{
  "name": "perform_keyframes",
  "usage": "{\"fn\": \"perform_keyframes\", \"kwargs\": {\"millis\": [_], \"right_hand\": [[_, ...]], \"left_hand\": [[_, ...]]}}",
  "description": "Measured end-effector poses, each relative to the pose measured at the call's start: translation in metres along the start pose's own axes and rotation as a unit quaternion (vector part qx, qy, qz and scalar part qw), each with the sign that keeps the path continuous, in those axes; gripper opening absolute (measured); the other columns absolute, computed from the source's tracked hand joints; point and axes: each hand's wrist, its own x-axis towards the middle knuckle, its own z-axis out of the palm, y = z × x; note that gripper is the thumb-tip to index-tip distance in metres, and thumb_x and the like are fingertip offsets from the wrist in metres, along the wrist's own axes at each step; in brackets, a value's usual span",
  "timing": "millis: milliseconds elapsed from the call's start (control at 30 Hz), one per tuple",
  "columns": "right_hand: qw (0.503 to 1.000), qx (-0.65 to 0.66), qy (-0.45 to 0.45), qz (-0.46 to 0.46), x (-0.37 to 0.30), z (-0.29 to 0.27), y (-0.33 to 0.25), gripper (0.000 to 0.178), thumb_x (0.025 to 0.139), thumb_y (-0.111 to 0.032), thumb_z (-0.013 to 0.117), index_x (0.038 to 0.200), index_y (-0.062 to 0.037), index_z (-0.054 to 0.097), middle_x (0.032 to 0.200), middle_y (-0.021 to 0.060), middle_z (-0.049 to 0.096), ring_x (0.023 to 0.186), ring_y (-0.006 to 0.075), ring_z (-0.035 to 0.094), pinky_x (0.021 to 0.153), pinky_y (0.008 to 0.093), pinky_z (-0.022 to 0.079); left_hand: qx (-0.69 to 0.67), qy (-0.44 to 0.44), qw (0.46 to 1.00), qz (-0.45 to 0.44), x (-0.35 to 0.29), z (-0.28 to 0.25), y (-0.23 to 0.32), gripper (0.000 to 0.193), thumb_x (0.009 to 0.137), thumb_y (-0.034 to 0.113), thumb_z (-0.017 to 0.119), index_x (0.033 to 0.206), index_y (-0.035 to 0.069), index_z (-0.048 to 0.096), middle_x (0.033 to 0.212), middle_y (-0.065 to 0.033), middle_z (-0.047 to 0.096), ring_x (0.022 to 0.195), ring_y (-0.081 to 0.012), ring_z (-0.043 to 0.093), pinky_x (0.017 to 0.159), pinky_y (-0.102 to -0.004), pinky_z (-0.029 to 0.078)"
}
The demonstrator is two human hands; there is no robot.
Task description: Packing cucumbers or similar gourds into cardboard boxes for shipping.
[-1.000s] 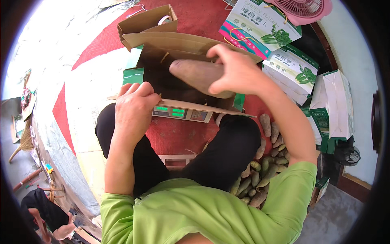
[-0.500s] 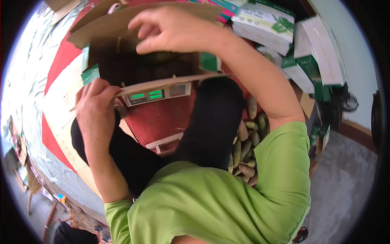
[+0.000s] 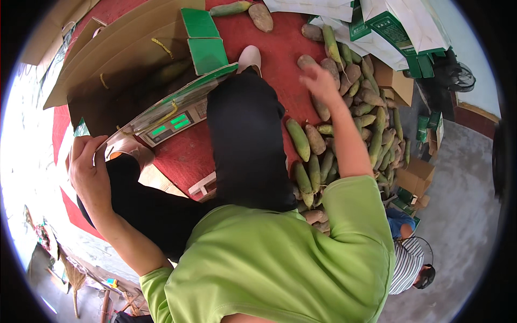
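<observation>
An open cardboard box (image 3: pixel 145 27) with green flaps and yellow rope handles stands over a digital scale (image 3: pixel 173 125) with a lit green display. My left hand (image 3: pixel 89 167) pinches the near left edge of the box. Something long and greenish lies in the dark inside of the box, hard to make out. Out to the right, my right hand (image 3: pixel 323 86) reaches over a heap of green radishes (image 3: pixel 299 139) and brownish tubers (image 3: pixel 315 140). Its fingers are apart and a little blurred, close to a brownish tuber (image 3: pixel 307 62) at the heap's edge.
White and green cartons (image 3: pixel 398 27) lie at the far right, above the heap. A brown cardboard box (image 3: pixel 417 175) stands beyond the heap. Another person in a striped shirt (image 3: pixel 407 265) is at the lower right. A red mat (image 3: pixel 283 46) lies underneath.
My right hand has moved from above the box, rightward to the heap. My left hand stays on the box edge. The view has turned right, showing more of the heap and another person.
</observation>
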Motion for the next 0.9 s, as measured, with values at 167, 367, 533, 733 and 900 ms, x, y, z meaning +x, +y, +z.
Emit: {"fn": "perform_keyframes", "kwargs": {"millis": [167,367,533,733,900], "right_hand": [[0.974,-0.116,-0.147,0.126,-0.074,0.081,0.097,0.032,0.076,-0.022,0.069,0.102,-0.0027,0.065,0.100,0.0214,0.066,0.098,0.0385,0.061,0.081,0.0462,0.050],[0.941,-0.205,-0.115,0.245,-0.156,0.142,0.167,0.055,0.068,-0.032,0.076,0.116,-0.0099,0.061,0.116,0.0168,0.060,0.112,0.0358,0.054,0.091,0.0456,0.048],[0.926,-0.251,-0.124,0.253,-0.162,0.158,0.131,0.065,0.067,-0.036,0.079,0.123,-0.0138,0.055,0.137,0.0100,0.046,0.129,0.0311,0.041,0.101,0.0449,0.042],[0.894,-0.252,-0.156,0.337,-0.161,0.167,0.104,0.073,0.066,-0.032,0.082,0.128,-0.0185,0.046,0.134,0.0023,0.049,0.125,0.0247,0.047,0.095,0.0506,0.044],[0.861,-0.221,-0.160,0.430,-0.171,0.185,0.123,0.077,0.064,-0.033,0.083,0.128,-0.0191,0.043,0.131,0.0025,0.050,0.124,0.0238,0.048,0.095,0.0539,0.041]], "left_hand": [[0.009,0.011,1.000,-0.003,-0.006,-0.006,0.000,0.011,0.079,0.001,0.063,0.088,0.005,0.068,0.084,-0.0064,0.058,0.082,-0.0256,0.058,0.082,-0.0348,0.043],[0.003,0.023,1.000,-0.014,-0.003,-0.003,0.012,0.015,0.074,-0.003,0.062,0.085,0.004,0.069,0.082,-0.0072,0.058,0.083,-0.0269,0.058,0.080,-0.0360,0.045],[0.028,0.038,0.999,-0.014,-0.002,-0.007,0.011,0.016,0.070,-0.002,0.064,0.083,0.005,0.070,0.081,-0.0058,0.058,0.082,-0.0259,0.058,0.080,-0.0359,0.044],[0.028,0.046,0.998,-0.014,-0.001,-0.008,0.009,0.013,0.069,0.000,0.066,0.081,0.004,0.069,0.079,-0.0056,0.057,0.079,-0.0248,0.059,0.081,-0.0358,0.044],[0.012,0.042,0.999,0.009,0.000,-0.008,0.007,0.014,0.067,-0.001,0.067,0.080,0.004,0.069,0.078,-0.0062,0.057,0.079,-0.0257,0.059,0.081,-0.0363,0.044]]}}
